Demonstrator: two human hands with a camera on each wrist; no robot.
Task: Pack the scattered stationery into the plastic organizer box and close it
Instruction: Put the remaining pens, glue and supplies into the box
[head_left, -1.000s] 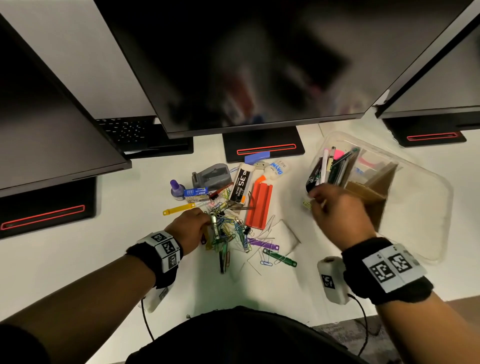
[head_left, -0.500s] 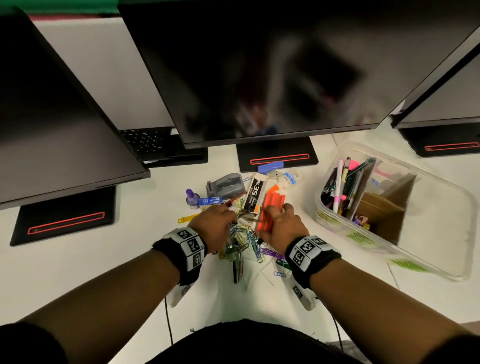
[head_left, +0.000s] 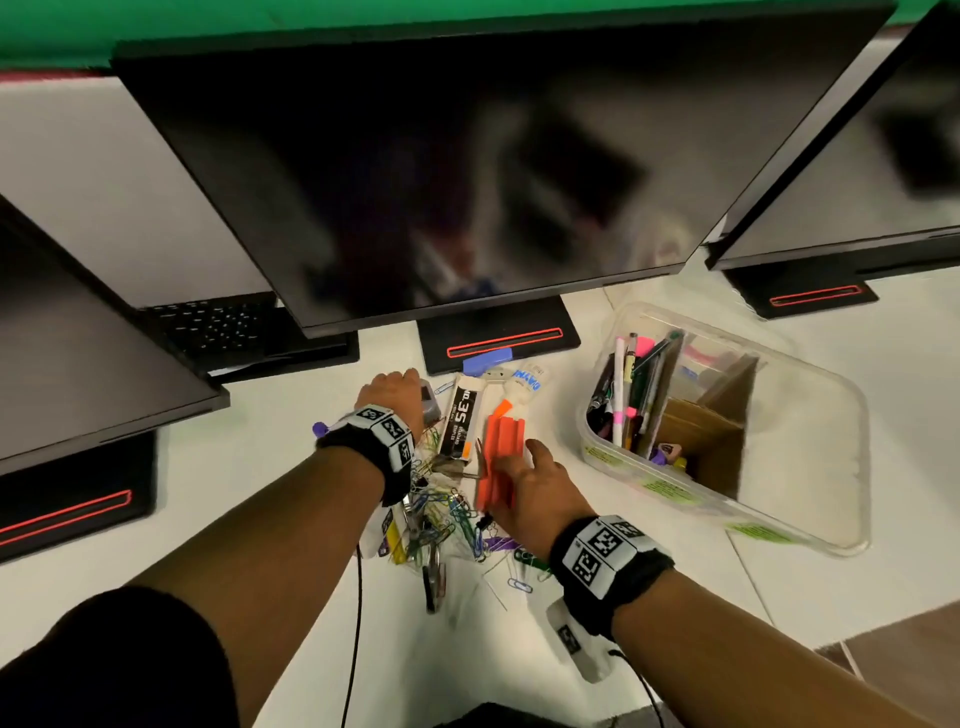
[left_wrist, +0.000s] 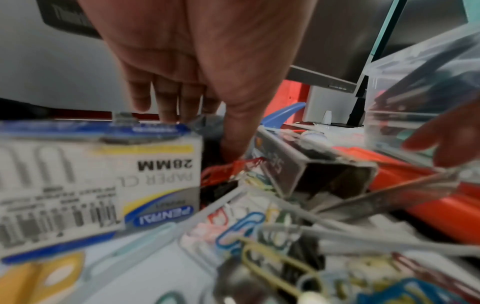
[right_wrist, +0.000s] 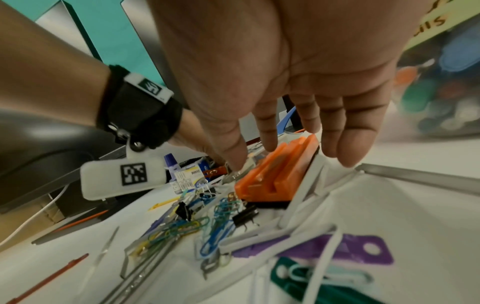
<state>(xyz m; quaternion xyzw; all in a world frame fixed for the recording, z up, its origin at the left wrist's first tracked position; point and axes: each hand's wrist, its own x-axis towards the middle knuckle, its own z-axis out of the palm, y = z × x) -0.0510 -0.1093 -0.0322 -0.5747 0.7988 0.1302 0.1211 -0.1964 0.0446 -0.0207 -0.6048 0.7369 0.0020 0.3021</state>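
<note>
**Both hands down in the stationery pile**

Your right hand (head_left: 524, 483) rests with spread, relaxed fingers on the orange holder (head_left: 501, 457). Your left hand (head_left: 393, 393) reaches onto the grey stapler (head_left: 430, 405); its grip is hidden. The organizer box (head_left: 810, 519) sits open, far right on the worktop (head_left: 249, 467).

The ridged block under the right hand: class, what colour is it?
Orange. The ridged block shows best in the right wrist view, just below the right hand.

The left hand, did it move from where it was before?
Yes. The left hand went from the paper clip pile toward the monitor stand, and now rests on the grey stapler.
</note>
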